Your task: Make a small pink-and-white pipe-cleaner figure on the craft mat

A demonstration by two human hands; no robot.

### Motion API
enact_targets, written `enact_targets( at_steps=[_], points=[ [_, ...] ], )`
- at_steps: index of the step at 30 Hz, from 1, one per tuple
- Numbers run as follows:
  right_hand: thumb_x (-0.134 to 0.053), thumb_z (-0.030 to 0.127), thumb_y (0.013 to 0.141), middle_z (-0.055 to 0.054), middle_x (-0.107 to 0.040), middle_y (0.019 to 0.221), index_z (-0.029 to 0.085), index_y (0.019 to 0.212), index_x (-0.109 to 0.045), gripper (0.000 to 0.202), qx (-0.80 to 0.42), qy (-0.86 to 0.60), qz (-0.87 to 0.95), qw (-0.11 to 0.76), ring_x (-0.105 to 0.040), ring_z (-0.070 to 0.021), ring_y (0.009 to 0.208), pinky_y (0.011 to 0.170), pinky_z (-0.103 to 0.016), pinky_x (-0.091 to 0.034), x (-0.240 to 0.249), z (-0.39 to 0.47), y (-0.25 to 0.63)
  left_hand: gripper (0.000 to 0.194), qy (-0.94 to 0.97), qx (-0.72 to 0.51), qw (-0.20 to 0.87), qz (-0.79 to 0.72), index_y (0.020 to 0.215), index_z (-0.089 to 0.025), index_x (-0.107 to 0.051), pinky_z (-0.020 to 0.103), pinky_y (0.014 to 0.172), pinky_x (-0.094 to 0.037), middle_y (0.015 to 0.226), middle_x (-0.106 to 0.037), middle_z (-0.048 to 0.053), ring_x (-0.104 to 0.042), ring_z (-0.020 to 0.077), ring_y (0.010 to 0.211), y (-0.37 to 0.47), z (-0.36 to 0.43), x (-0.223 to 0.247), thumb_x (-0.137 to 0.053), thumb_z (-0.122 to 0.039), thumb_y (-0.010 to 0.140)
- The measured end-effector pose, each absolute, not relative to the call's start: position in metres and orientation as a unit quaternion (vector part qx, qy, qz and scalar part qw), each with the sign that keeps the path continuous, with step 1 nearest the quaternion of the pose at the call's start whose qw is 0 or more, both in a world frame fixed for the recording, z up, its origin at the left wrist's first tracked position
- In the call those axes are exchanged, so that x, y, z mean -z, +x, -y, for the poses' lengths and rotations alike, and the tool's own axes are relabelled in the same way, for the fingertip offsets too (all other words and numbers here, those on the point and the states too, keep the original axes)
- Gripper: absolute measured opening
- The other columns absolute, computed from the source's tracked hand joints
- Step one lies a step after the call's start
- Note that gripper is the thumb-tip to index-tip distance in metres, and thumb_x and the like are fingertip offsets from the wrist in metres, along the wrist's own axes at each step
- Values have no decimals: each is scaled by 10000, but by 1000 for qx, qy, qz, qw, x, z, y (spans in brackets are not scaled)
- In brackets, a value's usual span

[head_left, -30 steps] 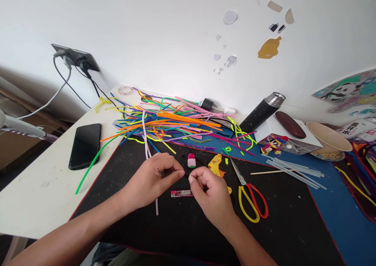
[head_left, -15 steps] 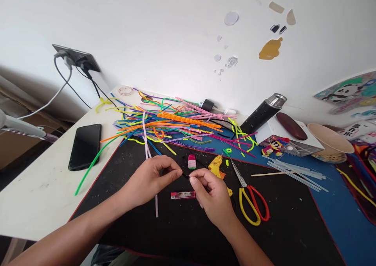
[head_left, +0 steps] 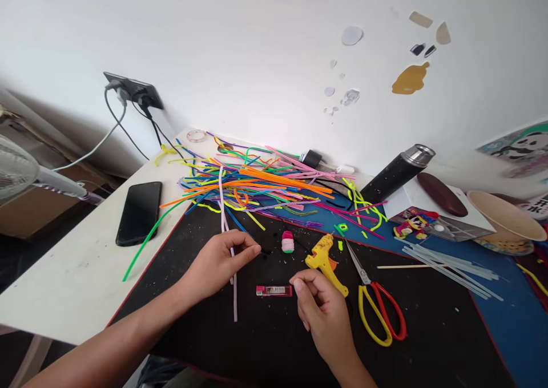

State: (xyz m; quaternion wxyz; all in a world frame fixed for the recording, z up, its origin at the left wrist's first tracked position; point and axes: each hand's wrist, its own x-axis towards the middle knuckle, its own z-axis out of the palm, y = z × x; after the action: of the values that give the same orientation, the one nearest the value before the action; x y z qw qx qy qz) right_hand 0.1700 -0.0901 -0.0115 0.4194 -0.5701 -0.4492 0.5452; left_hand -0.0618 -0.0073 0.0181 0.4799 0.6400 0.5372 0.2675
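Note:
My left hand [head_left: 225, 262] pinches a short black pipe cleaner [head_left: 266, 253] between thumb and forefinger; it is hard to see against the black mat [head_left: 265, 336]. Lower right, my right hand [head_left: 323, 305] is closed, thumb against curled fingers, and whatever may be in it is hidden. A red lighter [head_left: 274, 291] lies just left of those fingertips. Beyond it stands a small pink, red and green wrapped piece [head_left: 288, 242]. A yellow glue gun [head_left: 325, 259] rests behind my right hand, with scissors [head_left: 372, 296] to its right. Pale lilac pipe cleaners [head_left: 235, 302] pass under my left hand.
A heap of coloured pipe cleaners [head_left: 257, 185] spreads along the back. At the left lies a phone [head_left: 139, 213]. Clear glue sticks [head_left: 454, 268], a black flask [head_left: 396, 174], a small colourful figure [head_left: 414, 225] and a bowl [head_left: 505, 214] are on the right.
My right hand has come away from the black pipe cleaner, moving down and right. The left hand keeps its pinch on it. The whole view has shifted slightly.

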Motion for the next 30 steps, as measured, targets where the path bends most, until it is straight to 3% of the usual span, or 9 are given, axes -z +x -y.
enact_targets(
  at_steps=[5,13,30],
  points=[
    [-657,589,973,92,-357,540,183,871,-680,419,-552,-588,422,413,-290,-71,432,433,-226,-201,16,104,167,326,691,-247,401,-548,788,-222,-733,360,887,-449,860,-776,19,-664,230,865,-62,5,-4,-600,-466,957],
    [-623,563,1000,78,-378,561,183,902,-693,399,-525,-588,450,420,-331,-84,432,400,-215,-248,36,111,170,282,728,-216,352,-547,792,-223,-730,387,898,-420,836,-763,14,-627,235,872,-57,2,10,-588,-390,969],
    [-590,494,1019,54,-410,575,193,852,-696,360,-480,-596,515,386,-334,-104,485,406,-217,-222,29,106,166,273,742,-209,320,-550,790,-239,-735,392,884,-433,847,-773,14,-633,235,861,-56,3,14,-591,-377,975]
  ],
)
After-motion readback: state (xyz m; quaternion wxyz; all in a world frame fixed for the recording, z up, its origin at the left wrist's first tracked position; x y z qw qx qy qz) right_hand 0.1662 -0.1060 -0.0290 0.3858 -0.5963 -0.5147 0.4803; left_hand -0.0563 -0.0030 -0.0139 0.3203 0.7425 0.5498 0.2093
